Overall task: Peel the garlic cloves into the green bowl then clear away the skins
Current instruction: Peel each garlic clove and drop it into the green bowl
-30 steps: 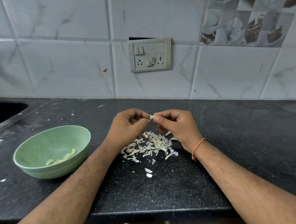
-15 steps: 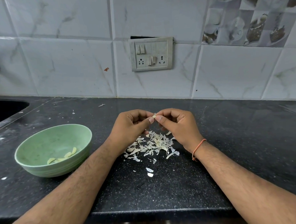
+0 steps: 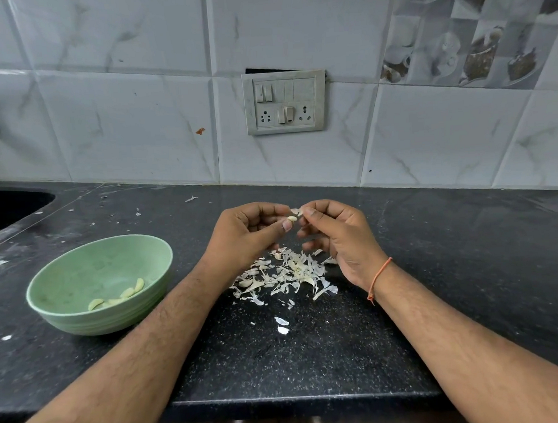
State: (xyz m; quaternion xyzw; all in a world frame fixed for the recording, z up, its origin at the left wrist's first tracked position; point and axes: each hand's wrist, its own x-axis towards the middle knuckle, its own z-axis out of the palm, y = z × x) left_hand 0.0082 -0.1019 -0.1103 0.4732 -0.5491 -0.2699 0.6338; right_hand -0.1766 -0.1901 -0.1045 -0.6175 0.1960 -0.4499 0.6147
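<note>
Roughly four peeled cloves (image 3: 119, 295) in bowl (image 3: 66, 319).

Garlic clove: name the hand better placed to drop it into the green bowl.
Left. The left hand pinches the garlic clove and is on the green bowl's side; the right hand pinches only the skin.

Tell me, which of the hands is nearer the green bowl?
Left. The left hand is just right of the green bowl, pinching the garlic clove; the right hand is farther right.
</note>
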